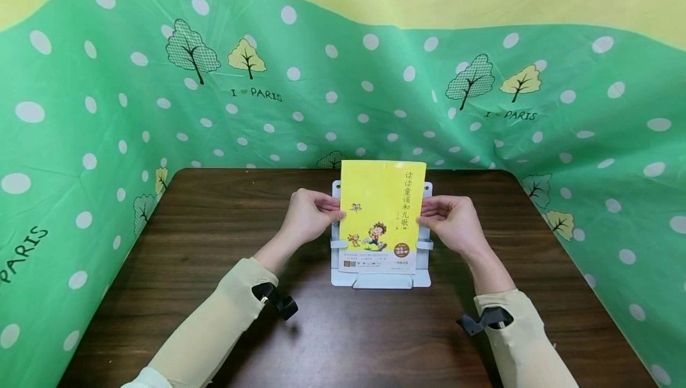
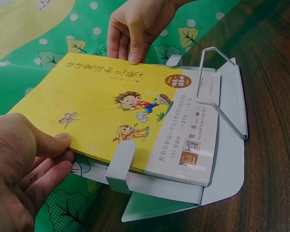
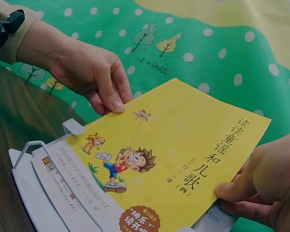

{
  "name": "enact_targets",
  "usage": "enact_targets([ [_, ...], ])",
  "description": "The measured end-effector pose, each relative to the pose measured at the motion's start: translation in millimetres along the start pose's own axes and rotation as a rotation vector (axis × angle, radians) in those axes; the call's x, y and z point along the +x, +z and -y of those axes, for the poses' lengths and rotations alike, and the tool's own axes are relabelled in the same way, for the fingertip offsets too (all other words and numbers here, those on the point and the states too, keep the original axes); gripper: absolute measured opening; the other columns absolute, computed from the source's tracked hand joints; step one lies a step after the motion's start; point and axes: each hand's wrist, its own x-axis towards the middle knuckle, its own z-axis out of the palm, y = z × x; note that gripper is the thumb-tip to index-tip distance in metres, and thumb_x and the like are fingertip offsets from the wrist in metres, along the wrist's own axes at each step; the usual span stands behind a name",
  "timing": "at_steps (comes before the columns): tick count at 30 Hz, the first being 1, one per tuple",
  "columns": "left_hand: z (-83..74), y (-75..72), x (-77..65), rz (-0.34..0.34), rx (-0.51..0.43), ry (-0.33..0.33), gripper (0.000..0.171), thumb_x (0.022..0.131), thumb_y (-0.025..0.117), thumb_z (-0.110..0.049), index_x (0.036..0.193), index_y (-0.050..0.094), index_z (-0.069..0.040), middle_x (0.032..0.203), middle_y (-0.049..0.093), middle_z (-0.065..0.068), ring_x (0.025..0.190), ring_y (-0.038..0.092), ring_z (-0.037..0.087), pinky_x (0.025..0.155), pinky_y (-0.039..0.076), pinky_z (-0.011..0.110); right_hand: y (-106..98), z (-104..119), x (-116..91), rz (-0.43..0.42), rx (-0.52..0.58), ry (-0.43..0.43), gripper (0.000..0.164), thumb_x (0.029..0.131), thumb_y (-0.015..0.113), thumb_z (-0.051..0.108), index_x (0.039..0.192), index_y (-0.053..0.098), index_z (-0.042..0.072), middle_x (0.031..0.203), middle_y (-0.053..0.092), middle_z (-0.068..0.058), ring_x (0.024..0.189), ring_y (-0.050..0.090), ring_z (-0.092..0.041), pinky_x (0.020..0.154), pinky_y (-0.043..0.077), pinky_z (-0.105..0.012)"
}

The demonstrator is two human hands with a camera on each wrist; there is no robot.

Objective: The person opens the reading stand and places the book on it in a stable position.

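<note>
A yellow children's book (image 1: 375,197) with a cartoon boy and dog on its cover leans upright on a white metal book stand (image 1: 343,278). My left hand (image 1: 311,215) pinches its left edge, thumb on the cover and fingers behind. On the opposite edge, my right hand (image 1: 452,221) holds it the same way, with the thumb (image 3: 227,191) on the cover. In the left wrist view, a side clip (image 2: 121,166) of the stand overlaps the book's edge. The wire loop (image 2: 222,116) stands before the book's lower end. Most of the stand's back is hidden by the book.
Dark wooden table (image 1: 214,227) lies under the stand. Green and yellow dotted cloth (image 1: 321,78) rises behind it and along both sides. A black wrist mount (image 1: 276,300) sits on the left sleeve and another mount (image 1: 485,321) on the right sleeve.
</note>
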Motion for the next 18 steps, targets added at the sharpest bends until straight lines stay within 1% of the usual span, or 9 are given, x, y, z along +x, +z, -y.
enact_targets([
  [10,-0.2,2.6,0.1,0.003,-0.007,-0.013,0.02,0.083,0.092,-0.008,0.101,0.084,-0.004,0.084,0.078,-0.001,0.075,0.076,0.013,0.071,0.064,0.032,-0.7,0.5,0.2,-0.018,-0.019,-0.006,0.027,0.089,0.082,-0.006,0.115,0.077,-0.004,0.106,0.076,-0.018,0.088,0.074,-0.029,0.073,0.06,-0.021],
  [18,1.8,4.3,0.6,0.005,-0.011,0.006,0.019,0.083,0.092,-0.009,0.1,0.084,-0.004,0.084,0.078,-0.002,0.075,0.076,0.012,0.07,0.063,0.031,-1.5,-0.2,-1.3,-0.029,-0.033,-0.003,0.03,0.089,0.082,-0.006,0.118,0.077,-0.003,0.106,0.076,-0.017,0.088,0.074,-0.029,0.074,0.059,-0.019],
])
